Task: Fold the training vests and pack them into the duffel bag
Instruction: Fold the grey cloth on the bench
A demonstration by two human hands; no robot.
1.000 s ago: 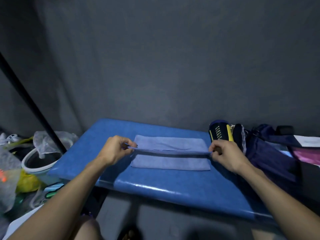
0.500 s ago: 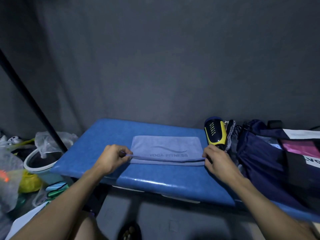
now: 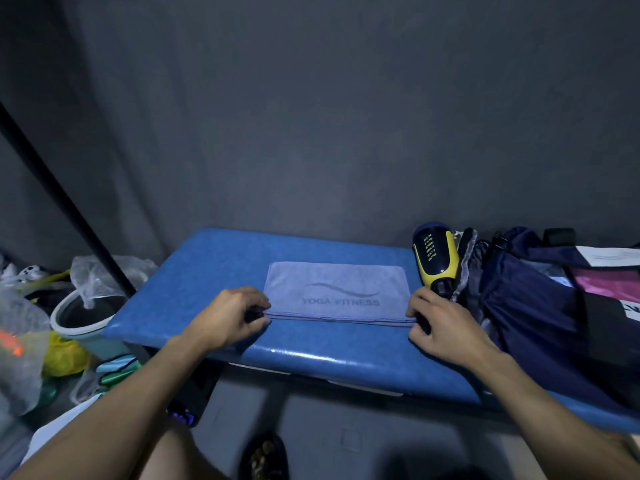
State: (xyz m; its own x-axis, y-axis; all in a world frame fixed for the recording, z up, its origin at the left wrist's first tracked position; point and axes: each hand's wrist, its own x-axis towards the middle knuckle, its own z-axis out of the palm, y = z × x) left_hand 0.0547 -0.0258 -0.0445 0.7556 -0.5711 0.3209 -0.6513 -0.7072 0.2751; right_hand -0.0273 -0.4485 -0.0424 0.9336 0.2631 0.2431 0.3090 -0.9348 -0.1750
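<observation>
Two hands, flat rectangular terry cloth

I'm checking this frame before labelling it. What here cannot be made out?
- Head view: the duffel bag runs past the right edge, and its inside is dark.
- The left hand and right hand cover the ends of the folded cloth, hiding each grip.
- Layers under the cloth's top face are hidden.
</observation>
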